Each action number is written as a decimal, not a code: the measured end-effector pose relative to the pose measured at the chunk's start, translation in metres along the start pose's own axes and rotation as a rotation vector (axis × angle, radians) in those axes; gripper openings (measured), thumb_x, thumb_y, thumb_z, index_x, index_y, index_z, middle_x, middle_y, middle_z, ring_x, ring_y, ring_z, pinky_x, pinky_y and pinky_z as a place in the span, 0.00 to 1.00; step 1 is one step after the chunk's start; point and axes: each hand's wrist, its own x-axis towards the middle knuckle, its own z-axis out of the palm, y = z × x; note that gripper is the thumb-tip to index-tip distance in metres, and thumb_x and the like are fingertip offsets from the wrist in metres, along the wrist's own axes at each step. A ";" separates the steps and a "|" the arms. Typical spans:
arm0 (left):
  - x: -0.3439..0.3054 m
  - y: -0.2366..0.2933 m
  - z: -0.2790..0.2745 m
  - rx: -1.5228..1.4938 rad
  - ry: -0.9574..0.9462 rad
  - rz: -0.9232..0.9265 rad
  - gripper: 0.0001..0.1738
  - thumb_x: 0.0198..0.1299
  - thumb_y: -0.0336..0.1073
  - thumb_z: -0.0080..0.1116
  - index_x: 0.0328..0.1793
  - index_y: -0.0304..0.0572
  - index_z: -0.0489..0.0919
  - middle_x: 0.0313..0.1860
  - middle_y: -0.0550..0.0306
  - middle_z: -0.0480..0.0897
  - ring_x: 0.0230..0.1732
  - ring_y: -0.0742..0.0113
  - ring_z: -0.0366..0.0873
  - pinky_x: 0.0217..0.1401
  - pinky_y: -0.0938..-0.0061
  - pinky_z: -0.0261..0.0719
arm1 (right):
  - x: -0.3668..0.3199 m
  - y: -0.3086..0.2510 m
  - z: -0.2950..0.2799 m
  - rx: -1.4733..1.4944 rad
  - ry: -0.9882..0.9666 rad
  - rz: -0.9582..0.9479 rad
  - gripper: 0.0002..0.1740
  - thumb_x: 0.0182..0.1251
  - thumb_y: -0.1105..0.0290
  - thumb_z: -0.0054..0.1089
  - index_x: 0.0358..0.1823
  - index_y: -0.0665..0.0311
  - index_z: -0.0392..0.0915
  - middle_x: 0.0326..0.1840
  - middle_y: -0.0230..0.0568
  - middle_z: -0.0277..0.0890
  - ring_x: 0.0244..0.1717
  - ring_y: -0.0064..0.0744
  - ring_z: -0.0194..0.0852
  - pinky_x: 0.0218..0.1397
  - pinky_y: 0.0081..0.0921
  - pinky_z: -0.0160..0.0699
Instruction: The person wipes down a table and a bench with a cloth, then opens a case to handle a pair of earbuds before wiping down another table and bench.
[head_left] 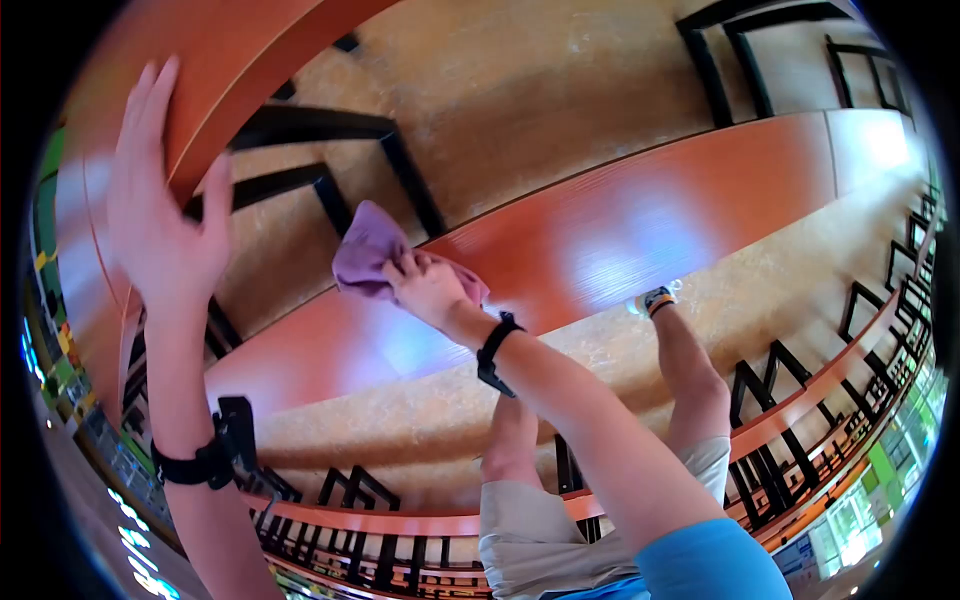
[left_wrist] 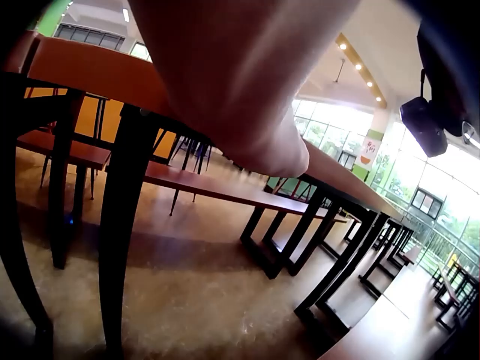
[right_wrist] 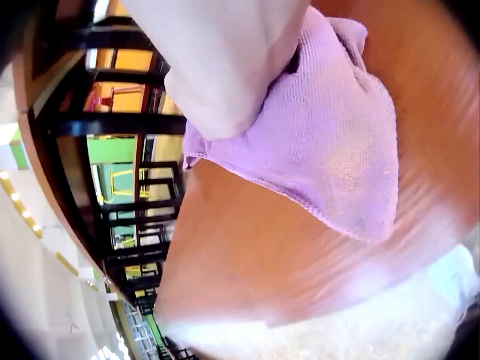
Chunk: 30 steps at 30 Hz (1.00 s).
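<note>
Your right hand [head_left: 428, 287] grips the cloth [head_left: 366, 248] on the bench [head_left: 600, 225]; your left hand [head_left: 168, 215], stretched out straight, is at the table [head_left: 215, 45].

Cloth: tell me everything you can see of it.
The cloth is light purple, with a fine-ribbed, towel-like weave and a paler, yellowish patch. It is crumpled under the curled fingers of the right hand, with loose folds on both sides. It lies on the reddish-brown bench; one end juts past the bench's edge.
</note>
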 end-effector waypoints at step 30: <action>0.121 0.209 0.034 -0.348 -1.026 -0.730 0.24 0.67 0.37 0.61 0.67 0.33 0.83 0.64 0.40 0.86 0.65 0.44 0.83 0.73 0.56 0.78 | -0.748 0.389 -0.566 0.261 -0.764 1.721 0.16 0.65 0.56 0.60 0.38 0.57 0.92 0.48 0.52 0.91 0.54 0.52 0.90 0.58 0.48 0.87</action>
